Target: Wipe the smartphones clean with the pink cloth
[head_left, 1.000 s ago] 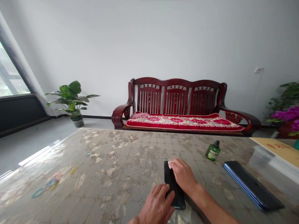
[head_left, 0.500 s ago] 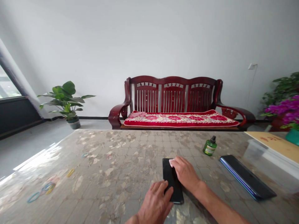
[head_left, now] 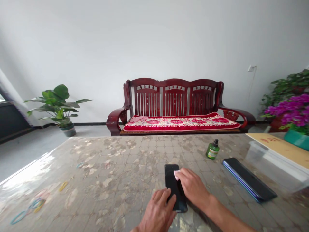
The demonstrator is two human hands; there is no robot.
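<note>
A black smartphone (head_left: 173,175) lies flat on the table, its screen side facing up. My left hand (head_left: 159,207) steadies its lower part, fingertips over the left edge and thumb on the surface. Pinched in my right hand (head_left: 193,185) is a small whitish-pink wipe (head_left: 177,175), pressed against the upper right of the phone. Whether the wipe is cloth or paper I cannot tell. Beyond my right forearm lies a stack of dark phones (head_left: 248,178) with bluish edges. A small green bottle (head_left: 212,150) with a black top stands upright behind the right hand.
Several coloured rubber bands (head_left: 29,209) lie at the table's left. A clear plastic box (head_left: 267,161) stands at the right, near a tan board (head_left: 270,141) and purple flowers (head_left: 292,111) in a teal pot. Past the patterned tabletop (head_left: 116,180) is a wooden bench (head_left: 173,100).
My right hand has slid the wipe a little down the phone, toward me. The left hand keeps its place on the phone. The whole view has shifted, with the background moving left.
</note>
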